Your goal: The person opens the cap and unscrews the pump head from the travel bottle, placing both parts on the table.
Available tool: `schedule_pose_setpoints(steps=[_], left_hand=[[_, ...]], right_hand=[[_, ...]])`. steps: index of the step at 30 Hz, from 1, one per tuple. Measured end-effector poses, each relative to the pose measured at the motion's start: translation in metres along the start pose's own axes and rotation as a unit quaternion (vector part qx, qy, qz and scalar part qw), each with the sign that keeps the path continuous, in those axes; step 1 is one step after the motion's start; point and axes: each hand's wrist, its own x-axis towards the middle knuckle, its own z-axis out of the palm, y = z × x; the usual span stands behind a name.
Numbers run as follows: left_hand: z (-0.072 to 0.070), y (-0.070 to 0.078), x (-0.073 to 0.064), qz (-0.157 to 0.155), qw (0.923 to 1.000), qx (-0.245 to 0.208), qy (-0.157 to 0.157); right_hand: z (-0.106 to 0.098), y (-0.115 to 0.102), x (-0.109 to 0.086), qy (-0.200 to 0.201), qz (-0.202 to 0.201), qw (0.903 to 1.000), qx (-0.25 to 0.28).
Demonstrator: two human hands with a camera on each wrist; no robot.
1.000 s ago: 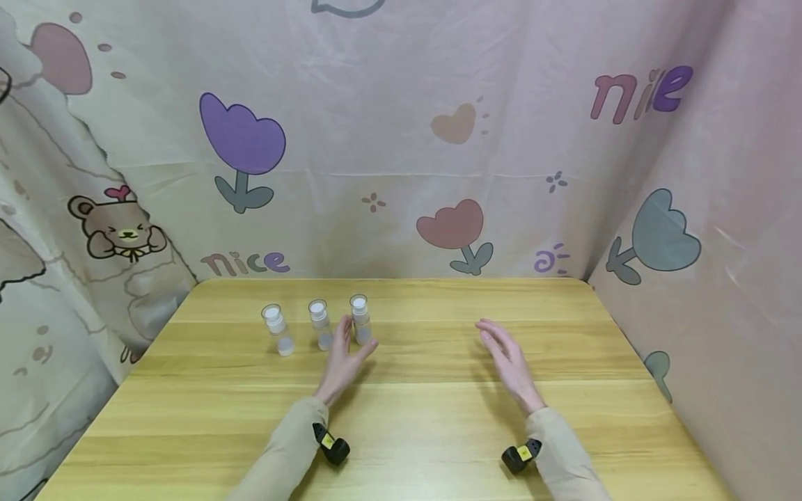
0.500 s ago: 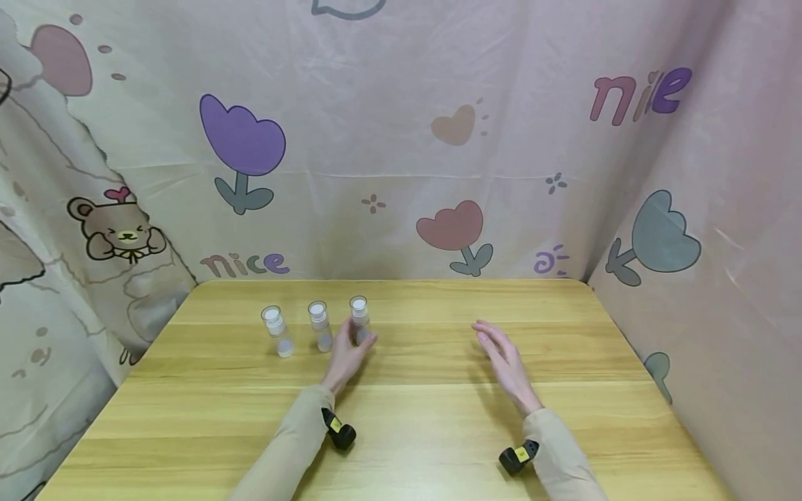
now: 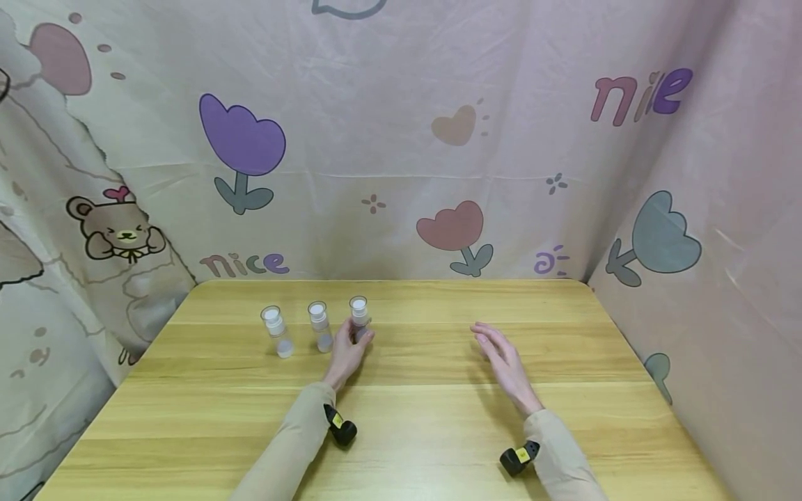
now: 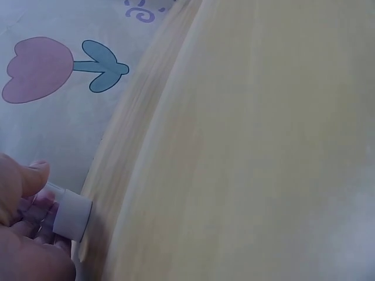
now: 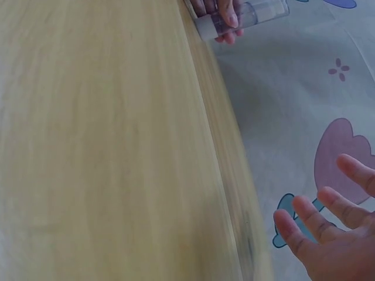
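Left hand point(image 3: 346, 353) has closed round the clear, white-topped, cylindrical plastic-looking bottle point(image 3: 360, 315), right of the matching middle bottle point(image 3: 320, 324); light, upright hold advised; right hand point(image 3: 508, 365), farther right, grasps nothing

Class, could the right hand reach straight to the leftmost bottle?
Probably not: the left hand, gripping the rightmost bottle, and the middle bottle lie between the right hand and the leftmost bottle.

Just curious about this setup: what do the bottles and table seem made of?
Bottles: clear, shiny, probably plastic, possibly glass; the left hand shows through one. Its white base looks opaque, likely plastic.
Table: apparently wood or laminate, satin finish; streaky grain, soft reflection.
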Motion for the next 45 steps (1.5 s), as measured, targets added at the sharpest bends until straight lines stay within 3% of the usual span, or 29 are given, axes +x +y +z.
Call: schedule_pose_setpoints(steps=[11,17,28,33,40,45], left_hand=[[0.003,0.005,-0.012,0.042,0.9986,0.034,0.000],[0.009,0.010,-0.023,0.056,0.9975,0.021,-0.037],[0.026,0.015,-0.044,0.088,0.9908,0.006,-0.103],[0.030,0.015,-0.051,0.099,0.9832,0.002,-0.153],[0.034,0.013,-0.056,0.108,0.9725,-0.008,-0.206],[0.036,0.012,-0.057,0.101,0.9712,-0.008,-0.216]], right_hand=[[0.003,-0.001,0.001,-0.005,0.000,0.9999,0.014],[0.008,-0.004,0.001,-0.005,0.003,0.9996,0.028],[0.029,-0.015,0.007,-0.010,-0.042,0.9973,0.060],[0.039,-0.024,0.008,-0.046,-0.055,0.9940,0.083],[0.052,-0.037,0.009,-0.105,-0.117,0.9830,0.095],[0.059,-0.042,0.009,-0.141,-0.160,0.9719,0.099]])
